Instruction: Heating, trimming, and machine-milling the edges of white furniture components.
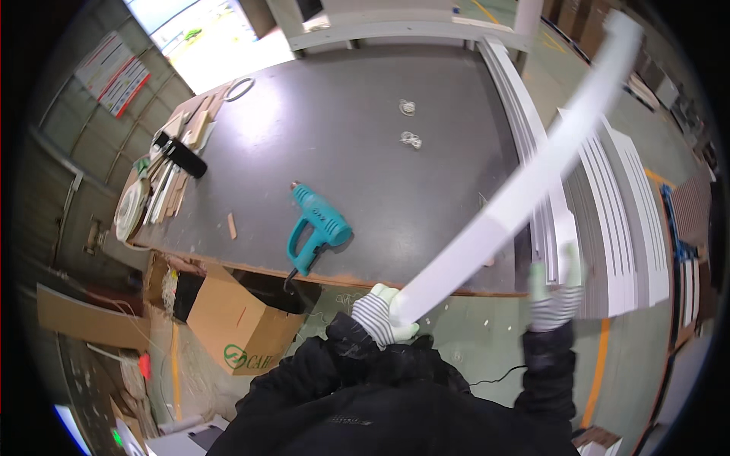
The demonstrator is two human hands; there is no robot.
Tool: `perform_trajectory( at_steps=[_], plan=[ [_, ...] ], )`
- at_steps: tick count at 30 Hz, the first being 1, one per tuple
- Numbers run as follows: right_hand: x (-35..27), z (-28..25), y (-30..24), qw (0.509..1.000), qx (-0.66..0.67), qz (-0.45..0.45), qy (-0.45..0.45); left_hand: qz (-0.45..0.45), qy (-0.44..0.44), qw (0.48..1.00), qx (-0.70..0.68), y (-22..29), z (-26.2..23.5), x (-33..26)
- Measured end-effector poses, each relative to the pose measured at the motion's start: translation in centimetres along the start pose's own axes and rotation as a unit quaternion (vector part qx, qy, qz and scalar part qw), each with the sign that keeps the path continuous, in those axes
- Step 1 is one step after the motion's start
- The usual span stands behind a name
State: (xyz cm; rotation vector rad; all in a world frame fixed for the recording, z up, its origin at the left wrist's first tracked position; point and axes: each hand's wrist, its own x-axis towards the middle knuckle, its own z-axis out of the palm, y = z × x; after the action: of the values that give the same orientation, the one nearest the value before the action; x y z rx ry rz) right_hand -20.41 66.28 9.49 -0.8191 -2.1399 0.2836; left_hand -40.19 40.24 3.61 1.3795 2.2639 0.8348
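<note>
My left hand (374,315), in a striped glove with pale fingertips, is closed around the near end of a long white panel strip (494,220). The strip slants up and away to the far right, above the table. My right hand (556,298), in a matching glove and slightly blurred, is at the near ends of long white profiles (525,114) along the table's right edge. Its thumb and fingers are apart; whether they touch a profile I cannot tell. A teal heat gun (318,224) lies on the dark table (342,114), left of the strip.
Two small bundles of cord (411,140) lie towards the back of the table. A black bottle-like object (182,156), a ring (239,89) and wood strips are at the left. Grooved white panels (608,197) stand at the right. Below the table's front edge sits a cardboard box (236,319).
</note>
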Motion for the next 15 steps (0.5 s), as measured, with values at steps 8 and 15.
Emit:
perform_trajectory(
  at_steps=[8, 15],
  plan=[
    [-12.5, 10.4, -6.2, 0.902, 0.253, -0.001, -0.35, -0.287, 0.103, 0.951, -0.055, -7.4, 3.9, -0.2],
    [-18.7, 15.4, -10.1, 0.848, 0.141, 0.153, -0.487, -0.219, 0.117, 0.966, 0.072, -9.7, 7.2, 0.9]
  ],
)
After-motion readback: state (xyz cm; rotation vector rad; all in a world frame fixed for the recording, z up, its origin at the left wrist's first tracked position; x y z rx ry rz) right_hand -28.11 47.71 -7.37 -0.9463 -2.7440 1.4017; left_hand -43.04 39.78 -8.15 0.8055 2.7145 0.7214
